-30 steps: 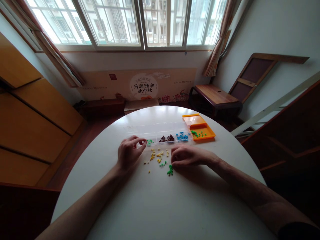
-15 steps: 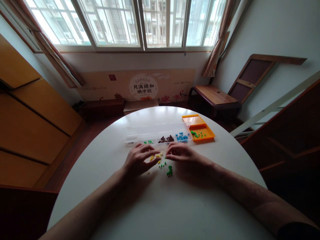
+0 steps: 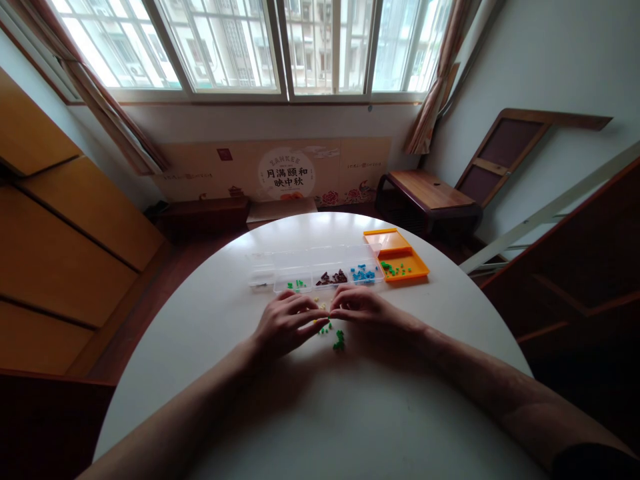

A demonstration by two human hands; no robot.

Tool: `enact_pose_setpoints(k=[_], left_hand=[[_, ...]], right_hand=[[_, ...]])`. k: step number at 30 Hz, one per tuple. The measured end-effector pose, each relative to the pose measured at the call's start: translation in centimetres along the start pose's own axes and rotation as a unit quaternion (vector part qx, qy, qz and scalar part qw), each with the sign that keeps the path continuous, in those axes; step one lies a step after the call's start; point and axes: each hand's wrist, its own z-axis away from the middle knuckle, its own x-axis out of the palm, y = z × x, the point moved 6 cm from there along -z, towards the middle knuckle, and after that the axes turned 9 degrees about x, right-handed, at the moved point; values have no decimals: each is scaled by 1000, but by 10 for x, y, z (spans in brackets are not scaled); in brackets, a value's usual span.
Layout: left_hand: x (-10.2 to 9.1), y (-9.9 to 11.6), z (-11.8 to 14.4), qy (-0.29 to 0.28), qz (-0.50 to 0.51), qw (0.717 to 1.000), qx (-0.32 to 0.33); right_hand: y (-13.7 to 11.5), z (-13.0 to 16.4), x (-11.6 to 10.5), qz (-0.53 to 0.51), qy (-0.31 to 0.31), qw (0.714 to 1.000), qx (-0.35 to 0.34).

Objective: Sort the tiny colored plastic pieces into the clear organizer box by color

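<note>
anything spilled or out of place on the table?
Yes: small green beads and a few yellow ones lie loose on the white table, outside the clear organizer and orange tray, right by the left hand and right hand.

Bare forearms, no watch or rings on left hand (image 3: 285,325) or right hand (image 3: 367,312); dark sleeve edge (image 3: 595,463) at right elbow.

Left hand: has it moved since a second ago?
Yes. The left hand has come away from the clear compartment box and slid right, toward the person, onto the loose beads, fingertips now near the right hand.
</note>
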Motion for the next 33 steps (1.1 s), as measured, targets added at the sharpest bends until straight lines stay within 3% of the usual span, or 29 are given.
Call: enact_pose_setpoints(k=[10,15,21,33], left_hand=[[-3,-8,5,4,-5,1000,-23],[-21,-39,21,26,-84,985,-150],[-29,-62,39,-3,-124,954,-272],[-23,-67,45,-36,-115,944,-308]], right_hand=[[-7,2,-1,-9,4,1000,23],[-12,7,0,-10,-28,998,47],[-18,14,6,-4,-94,995,40],[-30,17,4,63,-137,989,-3]])
